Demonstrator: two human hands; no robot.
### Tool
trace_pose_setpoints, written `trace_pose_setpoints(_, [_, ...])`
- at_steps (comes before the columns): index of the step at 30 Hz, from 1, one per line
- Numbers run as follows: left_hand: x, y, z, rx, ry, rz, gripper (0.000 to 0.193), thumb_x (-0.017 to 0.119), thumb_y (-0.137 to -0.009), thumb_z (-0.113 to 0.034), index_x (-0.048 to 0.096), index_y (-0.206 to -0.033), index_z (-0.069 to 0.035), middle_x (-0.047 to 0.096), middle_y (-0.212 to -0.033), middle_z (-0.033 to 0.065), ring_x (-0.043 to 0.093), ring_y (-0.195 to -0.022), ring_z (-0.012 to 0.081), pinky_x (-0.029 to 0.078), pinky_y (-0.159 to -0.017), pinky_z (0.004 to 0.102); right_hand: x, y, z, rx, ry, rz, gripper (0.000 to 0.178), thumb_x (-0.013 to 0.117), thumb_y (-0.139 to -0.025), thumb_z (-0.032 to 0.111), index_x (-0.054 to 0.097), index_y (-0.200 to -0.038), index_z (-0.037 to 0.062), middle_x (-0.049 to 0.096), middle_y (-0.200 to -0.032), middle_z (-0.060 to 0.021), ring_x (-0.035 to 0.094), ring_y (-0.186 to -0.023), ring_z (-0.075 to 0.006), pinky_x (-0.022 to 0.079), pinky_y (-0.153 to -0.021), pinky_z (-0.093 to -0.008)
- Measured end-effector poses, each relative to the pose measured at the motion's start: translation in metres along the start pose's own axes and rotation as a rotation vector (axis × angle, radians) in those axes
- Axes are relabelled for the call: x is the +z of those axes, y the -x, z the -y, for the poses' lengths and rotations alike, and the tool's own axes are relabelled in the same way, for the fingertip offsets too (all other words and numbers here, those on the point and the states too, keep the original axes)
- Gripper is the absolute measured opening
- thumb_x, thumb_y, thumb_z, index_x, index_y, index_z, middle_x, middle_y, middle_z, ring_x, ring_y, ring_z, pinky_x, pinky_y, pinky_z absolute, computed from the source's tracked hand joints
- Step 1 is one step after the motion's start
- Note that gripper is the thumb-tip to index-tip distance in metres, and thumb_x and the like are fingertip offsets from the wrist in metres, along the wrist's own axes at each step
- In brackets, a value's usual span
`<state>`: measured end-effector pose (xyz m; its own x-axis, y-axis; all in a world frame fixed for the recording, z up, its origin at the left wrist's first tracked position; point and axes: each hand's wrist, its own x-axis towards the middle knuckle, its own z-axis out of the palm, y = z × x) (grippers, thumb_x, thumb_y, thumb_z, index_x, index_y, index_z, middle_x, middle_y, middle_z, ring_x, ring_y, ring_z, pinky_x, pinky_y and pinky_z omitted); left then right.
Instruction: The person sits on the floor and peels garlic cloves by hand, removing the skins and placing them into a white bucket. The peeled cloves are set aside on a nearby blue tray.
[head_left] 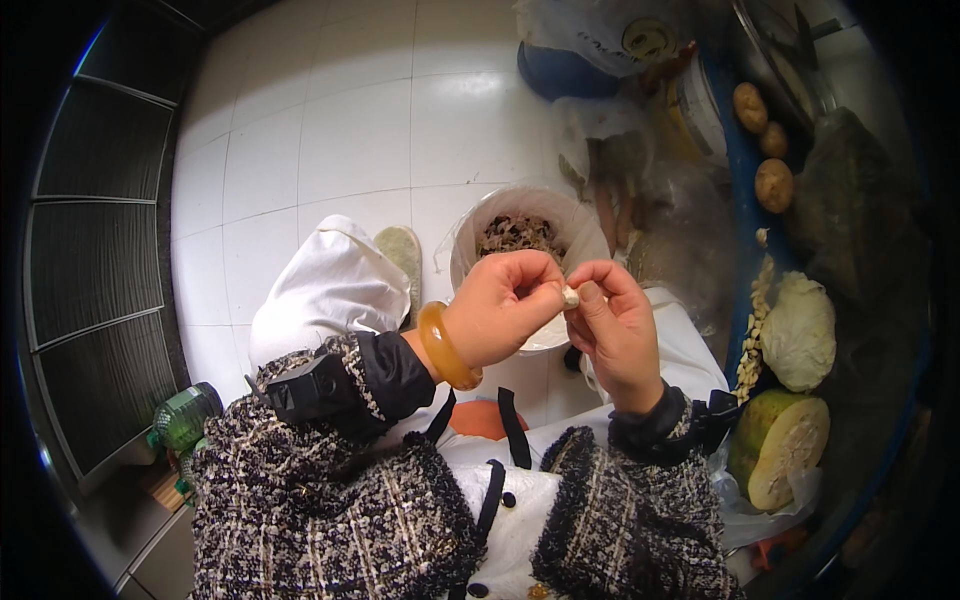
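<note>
We see left hand (500, 310) and right hand (615, 325) meeting above white plastic-lined bucket (470, 250). Small pale garlic clove (570, 296) pinched between fingertips of both hands, fingers curled tight around it. We judge peeling midway: dark papery scraps (517, 235) already in bucket, row of pale cloves (755, 320) on right surface. How much skin left on clove too small to tell. Amber bangle (445, 348) on left wrist. Right edge dark, items there unclear.

Packaging in view: two plastic bags, one round label.
A clear plastic bag (590, 35) is lying at the top edge, carrying a round yellow-and-dark label (648, 38); a second, crumpled translucent bag (610, 140) is sitting just below it on the floor.
</note>
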<state>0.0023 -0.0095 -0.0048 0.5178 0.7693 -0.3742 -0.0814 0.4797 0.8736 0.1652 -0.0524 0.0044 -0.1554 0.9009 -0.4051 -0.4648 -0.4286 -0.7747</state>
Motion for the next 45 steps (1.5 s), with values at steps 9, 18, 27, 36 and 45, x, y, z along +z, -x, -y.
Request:
trace_pose_setpoints(9, [0.0008,-0.0002,-0.0012,0.006,0.138,0.018,0.015,0.056,-0.088,-0.012,0.056,-0.076,-0.003,0.055,-0.072,-0.0055,0.046,-0.067,0.0011,0.039,-0.059,0.0187,0.0032,0.0011,0.0012,-0.025,0.089,0.001,0.019,0.056,-0.095,0.012,0.052,-0.111,0.0032,0.058,-0.083,-0.0009,0.041,-0.056,0.0003,0.031,-0.047,-0.015])
trace_pose_setpoints(18, [-0.0025,-0.0005,0.0041,-0.018,-0.07,-0.025,0.015,0.057,-0.084,-0.011,0.055,-0.071,-0.003,0.047,-0.063,-0.0066,0.041,-0.06,0.0018,0.034,-0.05,0.0209,0.0005,-0.0005,0.0006,-0.111,0.043,-0.119,0.021,0.06,-0.093,0.014,0.053,-0.11,0.0024,0.059,-0.085,-0.0004,0.041,-0.055,-0.0002,0.031,-0.047,-0.0152])
trace_pose_setpoints(27, [-0.007,-0.0013,0.0049,-0.032,-0.268,-0.096,0.016,0.059,-0.082,-0.012,0.056,-0.072,0.0,0.048,-0.061,-0.002,0.042,-0.057,0.0038,0.036,-0.05,0.0222,-0.002,0.003,0.0059,-0.168,0.243,-0.158,0.021,0.062,-0.091,0.007,0.055,-0.11,0.0012,0.061,-0.093,-0.0026,0.052,-0.073,-0.0042,0.042,-0.064,-0.0166])
trace_pose_setpoints(36, [-0.0072,0.0009,-0.0004,0.078,-0.231,-0.056,0.011,0.056,-0.088,-0.006,0.063,-0.095,0.0,0.059,-0.081,-0.0024,0.05,-0.073,0.0018,0.041,-0.063,0.0176,-0.0006,0.0026,0.0016,-0.283,0.526,-0.149,0.017,0.061,-0.089,0.004,0.058,-0.105,-0.0009,0.062,-0.093,-0.0026,0.055,-0.083,-0.0073,0.045,-0.075,-0.0203])
trace_pose_setpoints(45, [-0.004,-0.0014,0.0067,0.14,-0.232,-0.097,0.017,0.062,-0.084,-0.017,0.066,-0.084,0.0,0.057,-0.063,0.0004,0.046,-0.057,0.0041,0.037,-0.05,0.0216,0.0024,0.0047,0.006,-0.343,0.8,-0.221,0.013,0.065,-0.086,0.005,0.062,-0.098,0.0001,0.065,-0.083,-0.0037,0.051,-0.064,-0.0075,0.042,-0.058,-0.0223])
